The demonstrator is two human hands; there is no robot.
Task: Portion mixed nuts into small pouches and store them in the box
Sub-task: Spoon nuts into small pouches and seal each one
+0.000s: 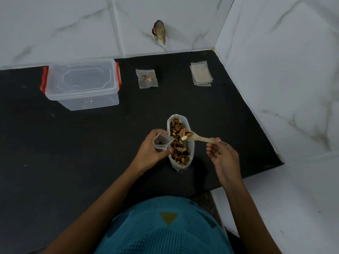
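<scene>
The left hand (150, 145) holds a small pouch (162, 143) open beside the nut bag (180, 143), so the right hand (220, 153), pinching a loaded wooden spoon (196, 137), can tip nuts in.

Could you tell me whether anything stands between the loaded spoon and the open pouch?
Nothing visible does. The right hand holds the loaded spoon over the nut bag, and the left hand holds the pouch, mouth open, just left of the spoon's bowl, with only air between.
</scene>
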